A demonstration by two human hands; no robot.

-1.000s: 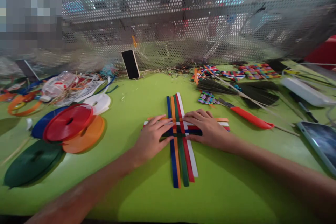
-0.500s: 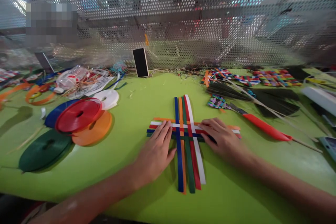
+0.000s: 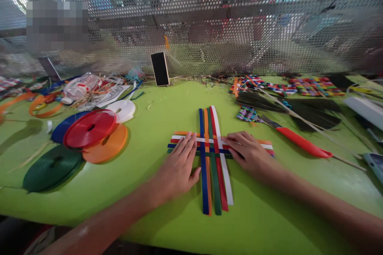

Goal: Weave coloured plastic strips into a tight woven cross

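A cross of flat ribbon strips lies woven on the green table. Lengthwise run a blue strip, an orange strip, a green strip, a red strip and a white strip. Crosswise strips in orange, white, red, blue and green pass over and under them. My left hand rests flat on the crosswise strips at the left, fingers stretched and thumb apart beside the blue strip. On their right part lies my right hand, fingers extended and slightly bent, covering some strip ends.
At left lie ribbon rolls: red, orange, green, blue and white. A phone leans at the back. On the right are a red-handled knife, dark leaf pieces and woven pieces.
My right hand has shifted slightly left and up along the crosswise strips. My left hand stays on the weave, and the view has tilted a little.
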